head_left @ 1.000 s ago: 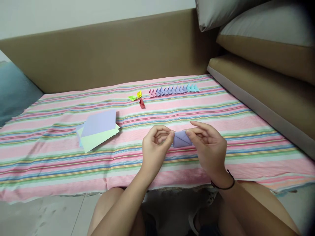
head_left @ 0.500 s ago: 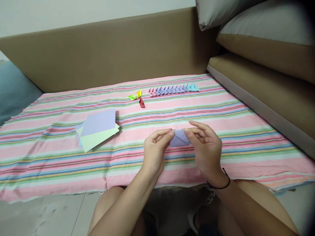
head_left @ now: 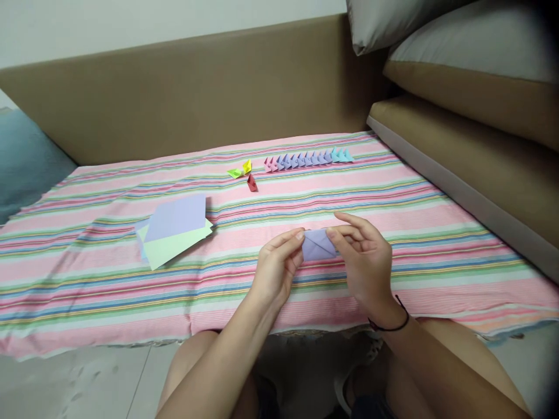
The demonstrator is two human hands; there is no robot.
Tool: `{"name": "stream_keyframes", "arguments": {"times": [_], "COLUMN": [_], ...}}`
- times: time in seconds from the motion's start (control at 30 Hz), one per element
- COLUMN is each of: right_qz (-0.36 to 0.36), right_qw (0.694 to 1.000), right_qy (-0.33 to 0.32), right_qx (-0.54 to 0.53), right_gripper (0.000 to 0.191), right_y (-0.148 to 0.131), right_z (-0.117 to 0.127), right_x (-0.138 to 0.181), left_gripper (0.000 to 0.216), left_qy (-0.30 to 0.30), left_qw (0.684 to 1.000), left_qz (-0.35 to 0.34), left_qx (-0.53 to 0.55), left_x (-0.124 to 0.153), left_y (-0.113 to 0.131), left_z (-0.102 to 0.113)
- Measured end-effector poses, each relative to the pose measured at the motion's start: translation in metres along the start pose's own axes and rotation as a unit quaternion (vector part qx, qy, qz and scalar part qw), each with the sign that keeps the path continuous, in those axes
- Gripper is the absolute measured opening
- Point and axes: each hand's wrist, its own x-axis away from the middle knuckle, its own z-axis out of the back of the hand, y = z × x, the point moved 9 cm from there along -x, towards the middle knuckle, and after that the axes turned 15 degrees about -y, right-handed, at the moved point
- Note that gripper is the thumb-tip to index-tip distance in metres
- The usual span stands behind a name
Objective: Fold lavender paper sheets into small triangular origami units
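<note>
A small folded piece of purple paper (head_left: 318, 245) is held up above the striped cloth, with a diagonal crease or flap edge across its face. My left hand (head_left: 276, 262) pinches its left upper corner between thumb and fingers. At the upper right corner, my right hand (head_left: 369, 262) grips it the same way, its index finger raised off the paper. Beyond my hands stands a row of folded paper pieces (head_left: 308, 159) in pink, purple and light blue. Left of that row lie a green folded piece (head_left: 234, 173), a yellow one (head_left: 247, 166) and a red one (head_left: 252, 183).
Loose paper sheets (head_left: 177, 233), purple over pale green, lie at the left on the striped cloth (head_left: 109, 291). A brown backrest (head_left: 196, 93) rises behind. Stacked cushions (head_left: 471, 134) stand on the right, and a blue cushion (head_left: 26, 163) at the far left.
My left hand has shifted slightly on the purple paper, its thumb now nearer the left edge. The right hand keeps its hold. The other paper pieces stay where they were.
</note>
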Motion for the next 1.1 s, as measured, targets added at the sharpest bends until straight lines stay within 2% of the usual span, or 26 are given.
{"name": "stream_keyframes", "arguments": {"times": [0.07,0.13,0.27,0.37,0.53,0.7,0.87,0.97,1.1], "right_qz": [-0.002,-0.003,-0.015,-0.036,-0.055,-0.078,-0.091,-0.100,-0.103], "right_qw": [1.000,1.000,0.999,0.996,0.992,0.983,0.976,0.972,0.962], "right_qy": [-0.001,-0.004,-0.041,-0.078,-0.116,-0.169,-0.195,-0.213,-0.249], "right_qx": [-0.001,-0.007,-0.016,-0.011,0.001,-0.005,-0.011,-0.019,-0.034], "right_gripper": [0.031,0.031,0.030,0.031,0.034,0.037,0.038,0.039,0.041], "right_y": [0.001,0.002,0.003,0.005,0.005,0.010,0.012,0.015,0.016], "right_z": [0.001,0.002,-0.004,-0.009,-0.009,-0.014,-0.018,-0.021,-0.028], "right_x": [-0.001,-0.002,-0.004,-0.006,-0.012,-0.014,-0.015,-0.015,-0.014], "left_gripper": [0.016,0.026,0.025,0.020,0.020,0.024,0.026,0.036,0.043], "left_qy": [-0.018,-0.033,-0.045,-0.045,-0.056,-0.114,-0.102,-0.106,-0.109], "left_qw": [1.000,0.999,0.972,0.952,0.950,0.946,0.942,0.953,0.945], "left_qz": [-0.003,-0.023,-0.052,-0.043,-0.038,0.031,0.045,0.038,0.065], "left_qx": [0.004,-0.029,-0.225,-0.300,-0.304,-0.301,-0.315,-0.282,-0.301], "left_x": [-0.001,-0.001,0.000,0.000,-0.004,-0.010,-0.010,-0.008,-0.007], "left_y": [0.001,0.007,0.021,0.021,0.021,0.006,0.002,0.000,-0.006], "left_z": [-0.002,-0.005,-0.009,-0.008,-0.004,-0.007,-0.004,-0.007,-0.007]}}
